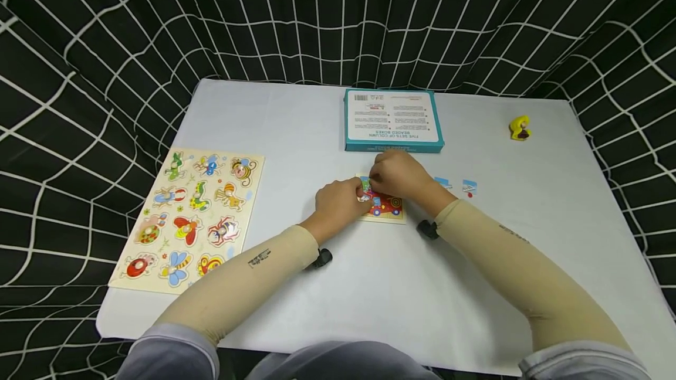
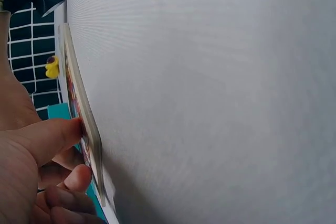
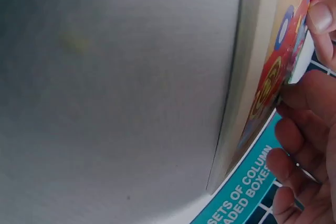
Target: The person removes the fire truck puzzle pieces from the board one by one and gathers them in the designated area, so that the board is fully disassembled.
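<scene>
A small wooden jigsaw puzzle (image 1: 382, 217) with a red vehicle picture lies on the white table in front of me. My left hand (image 1: 340, 201) touches its left side; in the left wrist view the thumb (image 2: 71, 129) rests on the board, apart from the bent fingers. From the upper side my right hand (image 1: 398, 175) reaches over the picture, thumb and forefinger pinched at a puzzle piece that they mostly cover. The right wrist view shows this right hand (image 3: 310, 140) close against the picture, its other fingers curled. Two loose blue puzzle pieces (image 1: 469, 187) lie right of it.
Behind the puzzle lies a teal and white box (image 1: 393, 119). A large wooden board of insect pictures (image 1: 179, 224) covers the table's left side. At the back right sits a small yellow figure (image 1: 520, 128). Black netted curtains (image 1: 338, 22) surround the table (image 1: 296, 304).
</scene>
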The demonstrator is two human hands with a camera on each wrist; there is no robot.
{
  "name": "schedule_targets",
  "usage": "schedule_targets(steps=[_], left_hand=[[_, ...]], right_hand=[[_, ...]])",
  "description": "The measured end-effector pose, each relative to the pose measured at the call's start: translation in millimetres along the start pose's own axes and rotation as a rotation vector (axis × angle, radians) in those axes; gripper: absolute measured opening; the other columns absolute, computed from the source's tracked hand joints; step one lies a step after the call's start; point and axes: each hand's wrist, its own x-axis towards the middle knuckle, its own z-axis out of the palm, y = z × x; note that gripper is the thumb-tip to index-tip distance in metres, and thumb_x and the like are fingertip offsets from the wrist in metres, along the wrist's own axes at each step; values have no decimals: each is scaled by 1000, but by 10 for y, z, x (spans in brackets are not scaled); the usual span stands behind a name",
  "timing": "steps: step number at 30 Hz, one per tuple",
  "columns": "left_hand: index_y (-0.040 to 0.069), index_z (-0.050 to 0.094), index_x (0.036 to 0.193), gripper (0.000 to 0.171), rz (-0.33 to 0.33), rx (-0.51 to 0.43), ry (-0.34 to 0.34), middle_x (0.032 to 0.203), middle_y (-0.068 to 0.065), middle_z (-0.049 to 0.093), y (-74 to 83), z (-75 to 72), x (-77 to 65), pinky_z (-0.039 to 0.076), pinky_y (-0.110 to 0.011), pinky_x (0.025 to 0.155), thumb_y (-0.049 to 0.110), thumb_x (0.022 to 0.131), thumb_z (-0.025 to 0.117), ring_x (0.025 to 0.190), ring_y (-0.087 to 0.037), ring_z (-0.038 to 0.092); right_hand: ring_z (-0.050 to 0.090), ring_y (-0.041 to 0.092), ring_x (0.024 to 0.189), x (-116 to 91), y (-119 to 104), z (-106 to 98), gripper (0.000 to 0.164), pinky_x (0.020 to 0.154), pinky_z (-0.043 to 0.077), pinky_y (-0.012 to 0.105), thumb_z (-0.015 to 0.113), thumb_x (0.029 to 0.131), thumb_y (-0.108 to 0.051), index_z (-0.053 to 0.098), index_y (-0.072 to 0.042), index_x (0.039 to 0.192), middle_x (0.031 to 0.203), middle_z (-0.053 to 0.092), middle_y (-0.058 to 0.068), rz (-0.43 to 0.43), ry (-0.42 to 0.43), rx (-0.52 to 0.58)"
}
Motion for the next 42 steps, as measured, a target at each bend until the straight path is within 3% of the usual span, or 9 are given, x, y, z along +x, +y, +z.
schedule_targets(steps=[4, 7, 11, 18, 24, 32, 37, 39, 42], left_hand=[[21, 57, 80, 29, 5, 5, -2, 59, 5, 54, 18, -1, 3, 39, -33, 49, 45, 85, 71, 54, -15, 53], [21, 56, 80, 29, 5, 10, -1, 59, 5, 54, 26, 1, 8, 39, -33, 49, 45, 85, 72, 54, -15, 54], [21, 56, 81, 29, 3, 6, -8, 59, 5, 55, 27, 2, 19, 38, -33, 50, 45, 85, 72, 55, -16, 54], [21, 59, 85, 25, -32, -86, -75, 63, 5, 57, 4, -16, 49, 38, -32, 52, 41, 84, 73, 58, -15, 52], [23, 63, 84, 16, -49, -155, -133, 71, 7, 62, 34, -69, 79, 39, -33, 55, 33, 84, 75, 62, -16, 52], [23, 64, 84, 13, -30, -166, -160, 71, 8, 62, 56, -77, 96, 39, -33, 59, 30, 85, 74, 65, -16, 53], [23, 66, 87, 9, 11, -162, -155, 86, 7, 67, 37, -84, 110, 41, -32, 57, 28, 85, 73, 69, -15, 55], [23, 69, 92, 8, 25, -159, -148, 94, 5, 69, 21, -89, 113, 43, -32, 59, 26, 86, 73, 74, -15, 58], [25, 73, 102, 16, 43, -149, -152, 107, 4, 69, 3, -94, 120, 45, -33, 66, 22, 86, 71, 87, -16, 61]], right_hand=[[54, 18, 76, -31, -8, -52, 14, 76, 47, 34, 72, 81, -22, 76, -9, 84, 78, 62, -1, 49, 6, 10], [54, 18, 76, -107, 68, -127, 15, 74, 47, 34, 74, 80, -24, 74, -9, 84, 80, 61, -2, 130, 22, 87], [54, 19, 80, -283, 337, -227, 16, 74, 45, 36, 76, 79, -25, 72, -11, 84, 83, 62, -1, 263, 18, 180], [54, 22, 80, -584, 820, -233, 13, 71, 47, 38, 77, 81, -20, 72, -10, 88, 85, 65, 2, 452, -98, 273], [54, 22, 77, -629, 901, -150, 12, 62, 47, 35, 77, 82, -21, 73, -10, 87, 82, 64, 3, 475, -125, 311], [52, 23, 85, -591, 901, -150, 13, 72, 45, 37, 79, 83, -25, 75, -13, 84, 84, 65, 2, 467, -128, 297], [52, 23, 80, -613, 776, -228, 16, 65, 44, 37, 80, 83, -29, 74, -14, 84, 80, 64, 2, 491, -79, 323], [53, 22, 78, -624, 653, -241, 16, 64, 45, 37, 78, 85, -29, 75, -13, 88, 81, 66, 1, 460, -66, 342], [56, 17, 77, -654, 438, -208, 17, 67, 46, 35, 76, 87, -29, 77, -13, 94, 86, 69, -3, 341, -64, 351]])
